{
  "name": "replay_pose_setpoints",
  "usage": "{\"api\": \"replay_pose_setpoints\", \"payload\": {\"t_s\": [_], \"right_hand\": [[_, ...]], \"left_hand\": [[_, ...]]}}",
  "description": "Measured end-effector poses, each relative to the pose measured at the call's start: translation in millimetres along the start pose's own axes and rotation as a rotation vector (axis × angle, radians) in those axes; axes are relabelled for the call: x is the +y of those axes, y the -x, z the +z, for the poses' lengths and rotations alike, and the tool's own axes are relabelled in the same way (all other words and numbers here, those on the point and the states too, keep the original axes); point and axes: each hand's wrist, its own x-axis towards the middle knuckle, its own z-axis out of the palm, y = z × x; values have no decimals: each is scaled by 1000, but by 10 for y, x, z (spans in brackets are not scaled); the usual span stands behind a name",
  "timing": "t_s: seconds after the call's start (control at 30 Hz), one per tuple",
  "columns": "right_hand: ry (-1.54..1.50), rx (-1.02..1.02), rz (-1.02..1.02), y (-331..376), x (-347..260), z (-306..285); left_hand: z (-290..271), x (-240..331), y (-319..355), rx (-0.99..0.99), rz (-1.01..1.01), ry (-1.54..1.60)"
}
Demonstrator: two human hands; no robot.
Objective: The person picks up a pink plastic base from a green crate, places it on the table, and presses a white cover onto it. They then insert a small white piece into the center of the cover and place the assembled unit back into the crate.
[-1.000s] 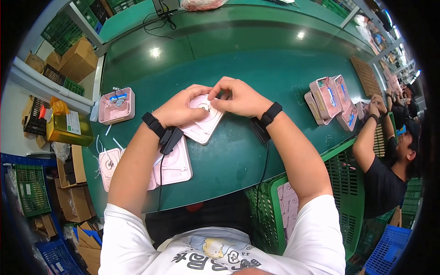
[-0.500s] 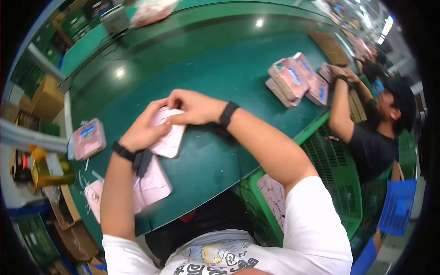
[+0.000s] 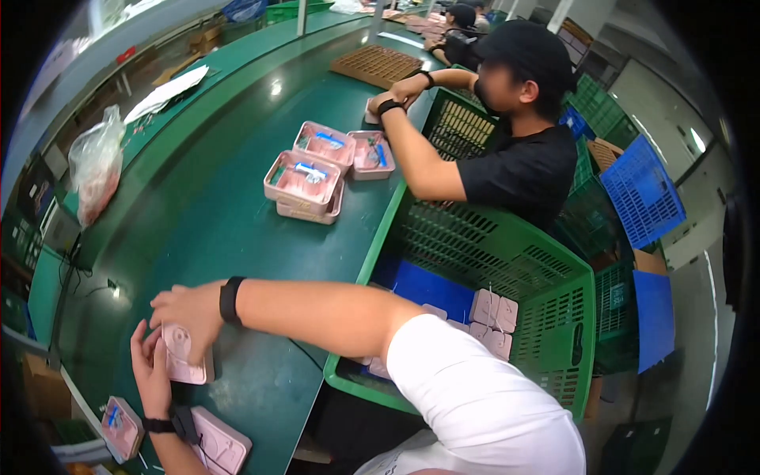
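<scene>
Head view: holds a pale-pink, rounded-square plastic case (image 3: 187, 371) between bare left hand (image 3: 153, 381) and right hand (image 3: 190, 313), over the green surface (image 3: 265, 380); grips its left side, curls right fingers over its far edge.

My table: a long green top (image 3: 237, 245), running away from me and bending in this wide view.
Shelf: a raised green ledge (image 3: 245, 54) along the table's left edge, with white sheets (image 3: 170, 91) lying on it.
Posts: a pale upright (image 3: 302, 17) near the top, by the ledge.
Light: white glints (image 3: 275, 87) on the green surfaces, and a bright spot (image 3: 697, 141) high on my right (lamp or reflection, I can't tell).
Right side: a tilted blue crate (image 3: 645, 190) beside stacked green crates (image 3: 608, 305).
Wall: pale grey panels (image 3: 661, 103) behind those crates.
Lower left: brown cardboard (image 3: 41, 384), partly in shadow.
</scene>
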Motion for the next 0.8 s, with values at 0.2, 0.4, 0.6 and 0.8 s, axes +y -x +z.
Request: {"api": "replay_pose_setpoints", "payload": {"t_s": [0.2,0.4,0.6,0.8], "right_hand": [[269,-285,117,155,-55,-40],[117,-240,270,166,-18,-410],[-33,-81,390,-17,-100,-407],[-61,110,307,-6,33,-470]], "left_hand": [[295,486,216,-221,187,-276],[249,458,106,-224,364,-559],[-259,49,-89,-113,23,-68],[145,306,41,46,-35,-81]]}}
